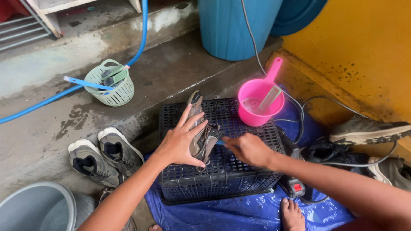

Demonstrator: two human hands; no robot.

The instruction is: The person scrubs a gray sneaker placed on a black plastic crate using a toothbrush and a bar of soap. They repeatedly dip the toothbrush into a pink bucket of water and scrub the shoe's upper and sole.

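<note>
A grey shoe (pixel 199 128) lies on its side on top of an upturned black plastic crate (pixel 231 171). My left hand (pixel 182 141) presses flat on the shoe, fingers spread over its upper. My right hand (pixel 248 149) is closed on a small brush with a blue handle (pixel 220 143), its tip against the shoe's inner side. A pink dipper (pixel 259 100) with a brush standing in it sits on the crate's far right corner.
A pair of grey shoes (pixel 105 156) lies left of the crate, another shoe (pixel 368 128) at right. Nearby are a green basket (pixel 110 83), a blue hose (pixel 141 34), a blue barrel (pixel 233 25), a grey basin (pixel 38 209), a blue tarp (pixel 239 214), cables and a power strip (pixel 295 186). My bare foot (pixel 293 214) is on the tarp.
</note>
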